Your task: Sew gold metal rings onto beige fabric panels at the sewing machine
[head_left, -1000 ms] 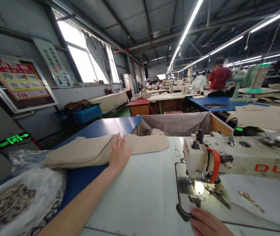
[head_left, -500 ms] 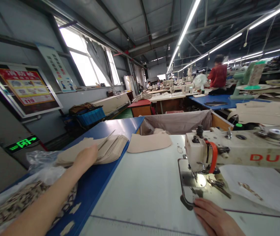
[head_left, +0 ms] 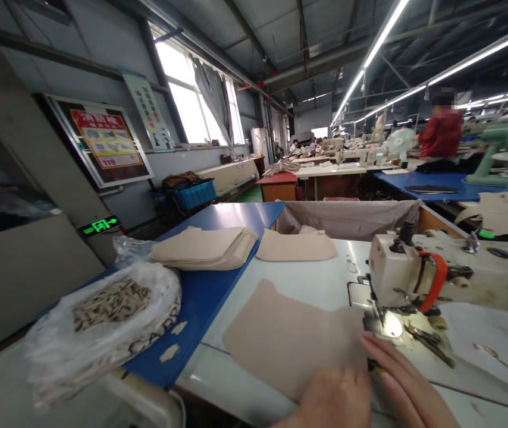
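Observation:
A flat beige fabric panel (head_left: 281, 333) with a notched outline lies on the pale sewing table. My left hand (head_left: 338, 395), smeared by motion, is curled at its near edge and seems to grip it. Fingers stretched and close together, my right hand (head_left: 408, 380) rests at the panel's right end, just in front of the sewing machine's (head_left: 397, 273) lit needle area. A small yellow-green spot shows under its fingers, too little to name. Another beige panel (head_left: 296, 245) lies at the table's far edge. To its left is a stack of similar panels (head_left: 204, 246) on a blue table.
A clear plastic bag (head_left: 102, 345) of small patterned pieces stands on the blue table (head_left: 191, 333) at left. Metal thread snips (head_left: 430, 345) lie right of the needle. Behind the table is a cloth-lined bin (head_left: 352, 215). A person in red (head_left: 441, 134) is farther back.
My left hand has come from the stack to the sewing table with a beige panel, now lying by the needle area. My right hand stays near the machine. The view has swung left.

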Demonstrator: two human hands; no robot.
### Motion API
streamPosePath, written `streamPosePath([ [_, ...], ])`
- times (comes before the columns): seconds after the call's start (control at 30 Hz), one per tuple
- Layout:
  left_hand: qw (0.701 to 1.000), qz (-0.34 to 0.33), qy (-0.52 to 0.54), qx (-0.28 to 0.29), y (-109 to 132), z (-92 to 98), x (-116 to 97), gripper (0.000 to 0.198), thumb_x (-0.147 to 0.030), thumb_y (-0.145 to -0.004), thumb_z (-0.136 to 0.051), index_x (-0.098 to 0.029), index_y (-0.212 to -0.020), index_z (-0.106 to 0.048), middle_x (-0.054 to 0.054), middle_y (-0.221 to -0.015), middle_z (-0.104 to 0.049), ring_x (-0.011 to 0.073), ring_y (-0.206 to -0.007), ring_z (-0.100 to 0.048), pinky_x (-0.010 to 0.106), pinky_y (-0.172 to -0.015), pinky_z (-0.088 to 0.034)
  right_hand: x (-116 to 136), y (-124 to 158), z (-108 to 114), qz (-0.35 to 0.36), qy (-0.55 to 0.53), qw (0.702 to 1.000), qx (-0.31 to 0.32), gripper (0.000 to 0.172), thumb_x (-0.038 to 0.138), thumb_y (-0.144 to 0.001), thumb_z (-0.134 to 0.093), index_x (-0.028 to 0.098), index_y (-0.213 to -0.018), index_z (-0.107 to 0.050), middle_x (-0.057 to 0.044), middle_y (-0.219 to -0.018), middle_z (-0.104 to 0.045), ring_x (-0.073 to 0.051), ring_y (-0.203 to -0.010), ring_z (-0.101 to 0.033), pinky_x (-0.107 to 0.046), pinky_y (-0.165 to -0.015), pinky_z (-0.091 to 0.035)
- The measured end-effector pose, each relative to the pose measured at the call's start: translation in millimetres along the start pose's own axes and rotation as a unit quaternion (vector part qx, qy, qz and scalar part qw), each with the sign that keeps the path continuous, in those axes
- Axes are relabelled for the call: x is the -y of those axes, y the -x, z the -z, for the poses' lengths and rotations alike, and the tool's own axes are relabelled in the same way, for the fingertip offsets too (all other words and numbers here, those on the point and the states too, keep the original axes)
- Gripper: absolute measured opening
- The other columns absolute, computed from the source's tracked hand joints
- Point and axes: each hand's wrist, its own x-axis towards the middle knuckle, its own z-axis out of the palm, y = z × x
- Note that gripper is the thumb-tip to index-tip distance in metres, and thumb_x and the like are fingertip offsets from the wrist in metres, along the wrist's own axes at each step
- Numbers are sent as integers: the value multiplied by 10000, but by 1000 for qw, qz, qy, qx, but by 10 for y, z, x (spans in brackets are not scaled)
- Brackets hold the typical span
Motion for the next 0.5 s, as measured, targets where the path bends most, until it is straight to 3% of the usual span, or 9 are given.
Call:
streamPosePath([
  [0.1, 998, -35, 13, -52, -23, -123, -90, 179, -341, -782, -601, -162, -781, -600, 33, -577, -643, 178, -466, -601, 291, -366, -388, 65, -70, -42, 8, -7, 998, 61, 375, 275, -973, -343, 239, -1285, -548, -28, -1255, -605, -157, -1112, -600, -231, -917, -508],
  [0.17, 994, -87, 40, -59, 73, 8, 41, 201, -357, -831, -554, -184, -739, -599, 21, -594, -655, 156, -525, -616, 254, -437, -443, 84, -104, -62, 48, 22, 994, 98, 344, 301, -953, -406, 239, -1231, -599, -35, -1238, -616, -175, -1091, -615, -250, -907, -521],
  [0.23, 990, -92, 89, -55, 272, 302, 356, 225, -343, -881, -488, -206, -745, -603, 9, -670, -686, 135, -627, -639, 215, -562, -495, 80, -119, -81, 96, 66, 987, 108, 348, 329, -910, -491, 224, -1220, -610, -55, -1249, -604, -205, -1092, -614, -276, -898, -531],
  [0.3, 988, 73, 108, -77, 549, 703, 856, 249, -304, -920, -399, -213, -886, -628, 31, -872, -721, 149, -828, -658, 236, -768, -514, 66, -120, -97, 133, 96, 981, 105, 405, 329, -882, -533, 206, -1266, -573, -70, -1261, -592, -215, -1091, -615, -277, -886, -539],
  [0.37, 957, 259, 55, -120, 868, 1131, 1478, 304, -332, -922, -360, -214, -917, -639, 36, -938, -719, 168, -876, -654, 267, -824, -504, 58, -119, -106, 143, 103, 979, 99, 450, 322, -881, -530, 207, -1316, -521, -69, -1274, -581, -208, -1097, -611, -268, -883, -540],
  [0.43, 880, 456, -42, -128, 1194, 1499, 2103, 322, -365, -898, -368, -193, -991, -624, 36, -984, -704, 196, -895, -648, 300, -836, -496, 60, -120, -103, 141, 96, 981, 90, 474, 314, -889, -513, 211, -1351, -479, -65, -1283, -574, -203, -1101, -608, -259, -878, -543],
  [0.47, 835, 527, -94, -126, 1347, 1639, 2374, 349, -354, -892, -345, -172, -1046, -600, 36, -981, -700, 209, -884, -649, 318, -812, -502, 64, -122, -98, 140, 93, 982, 88, 482, 307, -893, -503, 211, -1363, -463, -64, -1287, -571, -203, -1104, -606, -259, -875, -545],
  [0.5, 822, 549, -107, -111, 1487, 1742, 2600, 360, -320, -876, -346, -127, -1061, -587, 57, -941, -703, 240, -876, -650, 353, -786, -507, 70, -123, -91, 141, 92, 982, 86, 487, 304, -895, -497, 210, -1372, -451, -64, -1290, -568, -204, -1104, -607, -259, -867, -550],
])
